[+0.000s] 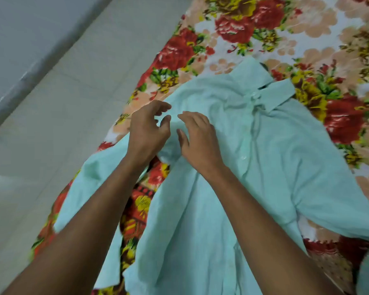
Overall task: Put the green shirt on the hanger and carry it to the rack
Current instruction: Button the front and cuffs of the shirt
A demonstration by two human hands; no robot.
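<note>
Both hands hover loosely curled, holding nothing: left hand [148, 129] and right hand [197, 139] over the green shirt [264, 167], whose collar lies beyond and right of them

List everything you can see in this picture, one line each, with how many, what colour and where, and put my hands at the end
green shirt: one, pale green, spread front-up on the bedsheet, collar toward the top of the view, buttons down the middle
floral bedsheet: one, white with red, yellow and peach flowers, under the shirt, filling the right and top of the view
floor: pale grey tiles, along the left
wall base: one grey band, upper left, beyond the floor
left hand: one, over the shirt's shoulder area, fingers loosely curled, holding nothing
right hand: one, just beside the left hand, fingers spread above the cloth, holding nothing

No hanger or rack is in view.
</note>
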